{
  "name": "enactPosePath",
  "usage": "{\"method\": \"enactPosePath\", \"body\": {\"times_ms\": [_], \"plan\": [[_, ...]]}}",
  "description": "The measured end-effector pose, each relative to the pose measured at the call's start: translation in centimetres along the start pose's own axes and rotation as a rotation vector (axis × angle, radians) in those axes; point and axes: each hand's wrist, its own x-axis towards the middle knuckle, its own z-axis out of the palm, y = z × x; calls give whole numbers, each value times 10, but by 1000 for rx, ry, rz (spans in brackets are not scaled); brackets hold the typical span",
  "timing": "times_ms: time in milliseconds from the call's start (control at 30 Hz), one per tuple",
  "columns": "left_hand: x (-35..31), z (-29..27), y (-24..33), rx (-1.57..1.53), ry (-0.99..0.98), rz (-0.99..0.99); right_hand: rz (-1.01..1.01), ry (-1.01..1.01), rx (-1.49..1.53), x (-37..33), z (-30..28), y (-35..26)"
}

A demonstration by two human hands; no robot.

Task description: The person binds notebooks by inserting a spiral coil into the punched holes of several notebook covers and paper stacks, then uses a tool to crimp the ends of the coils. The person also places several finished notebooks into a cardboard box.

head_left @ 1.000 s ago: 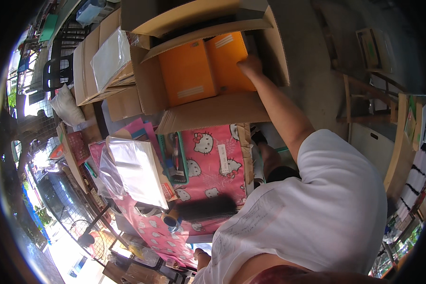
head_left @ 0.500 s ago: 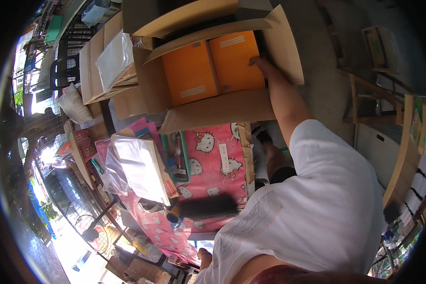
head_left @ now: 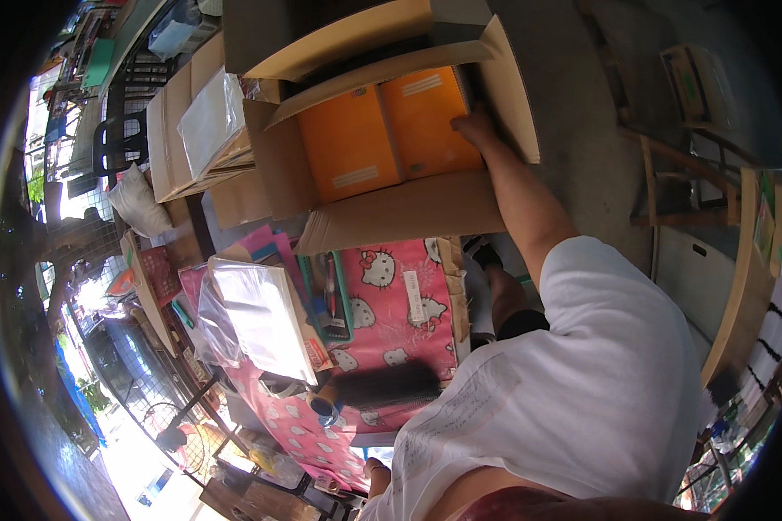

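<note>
An open cardboard box point(head_left: 400, 201) holds orange notebooks in two side-by-side stacks, the left notebook point(head_left: 343, 143) and the right notebook point(head_left: 421, 117). My right hand point(head_left: 478, 128) reaches into the box at its right side. It grips the right notebook's outer edge, with the thumb on the cover and the other fingers mostly hidden past the edge. Dark binding shows along that edge. Low in the view, my left hand point(head_left: 377, 473) is partly covered by my white shirt, close to the pink cloth. Its fingers are too hidden to read.
Nearer me, a pink cartoon-print cloth point(head_left: 391, 326) bears a plastic-wrapped paper stack point(head_left: 261, 317), a green basket point(head_left: 343, 300) and a tape roll point(head_left: 323, 406). A flat carton pile point(head_left: 178, 130) stands left of the box. Wooden furniture point(head_left: 686, 195) is at right.
My right hand has shifted slightly left, still at the right notebook's edge, where more binding now shows. The box's right flap has tilted inward a little. My left hand looks unchanged.
</note>
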Motion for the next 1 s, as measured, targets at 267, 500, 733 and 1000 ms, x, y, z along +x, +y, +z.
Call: {"method": "enactPosePath", "body": {"times_ms": [267,500,733,1000], "plan": [[1,-11,2,5,13,18,-69,111,-42,3,5,8],[-3,-12,3,5,20,18,27,-32,188,18,6,15],[-1,-25,10,5,42,43,-34,-139,325,67,6,48],[-4,-20,0,-13,47,22,-14,115,201,31,17,32]]}}
